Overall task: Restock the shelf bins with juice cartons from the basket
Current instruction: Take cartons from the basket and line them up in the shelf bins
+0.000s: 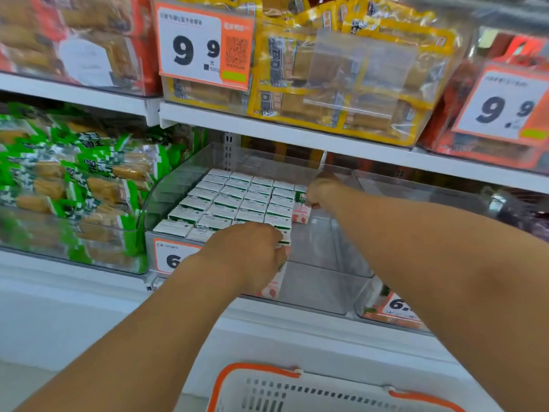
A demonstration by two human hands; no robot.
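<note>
We hold one upright peach juice carton [301, 211] in our right hand [319, 193] at the bin's [350, 257] two-o'clock corner, another [274, 282] gripped in our left hand [249, 254] at six o'clock, basket [237, 379] below.

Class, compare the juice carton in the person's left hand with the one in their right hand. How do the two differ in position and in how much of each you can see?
1. The left hand holds its carton at the bin's front; the right hand holds its carton farther back.
2. The left hand's carton is mostly hidden, only its lower end showing; the right hand's carton shows more of its face.

Both have pink and white faces.
</note>
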